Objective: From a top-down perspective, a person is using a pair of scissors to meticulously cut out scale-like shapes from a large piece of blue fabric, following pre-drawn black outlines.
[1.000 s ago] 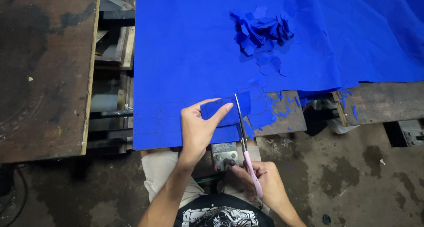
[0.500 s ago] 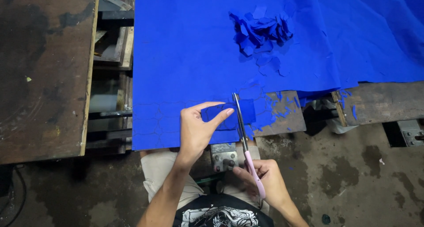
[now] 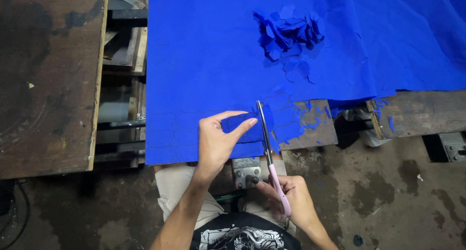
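1. Now the left hand (image 3: 216, 140) pinches a flap of the blue sheet (image 3: 204, 60) between thumb and fingers at its near edge.
2. Beside it, the right hand (image 3: 291, 199) is closed round pink-handled scissors (image 3: 269, 148), blades in the sheet.
3. Cut blue scraps (image 3: 289, 31) are piled farther back on the surface (image 3: 422, 116).

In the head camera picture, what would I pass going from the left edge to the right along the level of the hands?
Dark wooden bench → blue sheet → left hand pinching a blue piece → scissors in the right hand → paint-stained board → metal bracket.
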